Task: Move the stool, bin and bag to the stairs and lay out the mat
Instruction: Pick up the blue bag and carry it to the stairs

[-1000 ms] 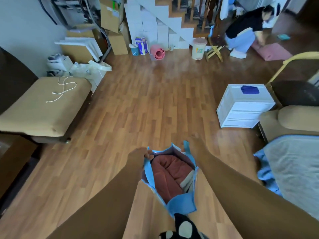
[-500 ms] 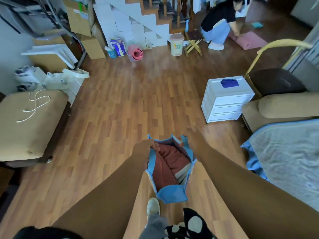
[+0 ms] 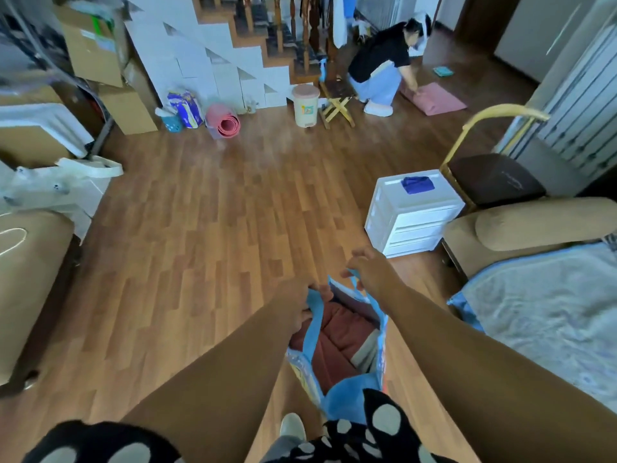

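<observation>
Blue bag (image 3: pixel 337 359) low in front of wearer, above wood floor (image 3: pixel 207 235), mouth open, reddish-brown padded cloth (image 3: pixel 337 342) inside. Left hand (image 3: pixel 297 305) grips left rim/handle of bag. Right hand (image 3: pixel 370 269) over right handle, fingers curled around strap. Bin (image 3: pixel 305 105) and wooden stool (image 3: pixel 337 101) side by side at foot of stairs (image 3: pixel 267 35). Rolled pink mat (image 3: pixel 225 121) on floor by white stair wall. Second person (image 3: pixel 384 68) crouches beyond stool, hands on pink mat (image 3: pixel 434 98) flat on floor

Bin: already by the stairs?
Yes, the bin stands on the floor at the foot of the stairs, beside the stool.
</observation>
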